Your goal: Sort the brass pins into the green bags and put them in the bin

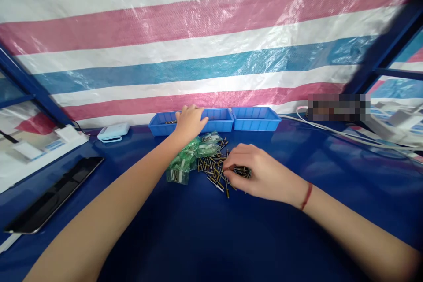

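Roughly: left hand [189, 122] fingers curled over one of three blue bins [256, 119]; right hand [261, 172] fingers pinching loose pins [213, 167]; no readable writing.

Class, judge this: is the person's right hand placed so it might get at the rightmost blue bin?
Probably yes: the right hand rests on the loose pins, and bare table lies between it and the rightmost blue bin.

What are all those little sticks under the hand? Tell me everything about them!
The pins are a loose heap of tiny thin rods, dark and brassy, shiny like metal, lying criss-cross on the blue table. The right hand rests on the heap's right side, fingers among them. Clear green bags touch the heap's left edge.
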Action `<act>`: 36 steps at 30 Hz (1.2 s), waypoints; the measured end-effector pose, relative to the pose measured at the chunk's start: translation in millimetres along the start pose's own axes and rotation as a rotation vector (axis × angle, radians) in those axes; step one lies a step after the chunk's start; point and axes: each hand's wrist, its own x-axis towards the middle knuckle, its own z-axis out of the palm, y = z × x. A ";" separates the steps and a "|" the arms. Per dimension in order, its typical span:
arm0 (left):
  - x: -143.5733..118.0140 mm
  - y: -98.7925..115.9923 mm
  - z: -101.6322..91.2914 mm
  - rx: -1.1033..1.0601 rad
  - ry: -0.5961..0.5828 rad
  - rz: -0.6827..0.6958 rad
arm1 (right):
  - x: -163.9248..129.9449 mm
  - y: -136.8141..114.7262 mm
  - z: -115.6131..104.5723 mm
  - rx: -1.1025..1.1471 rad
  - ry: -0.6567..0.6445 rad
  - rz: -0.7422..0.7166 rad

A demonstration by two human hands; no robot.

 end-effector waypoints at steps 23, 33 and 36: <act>-121.8 11.9 -32.9 -0.292 -0.098 0.118 | -1.9 -21.6 32.4 -0.251 -0.226 0.008; -117.7 12.4 -44.0 -0.614 -0.226 -0.033 | 1.8 -15.3 16.2 0.176 -0.018 0.212; -118.4 16.7 -47.4 -0.671 -0.232 -0.023 | 2.5 -14.0 10.7 0.343 -0.037 0.289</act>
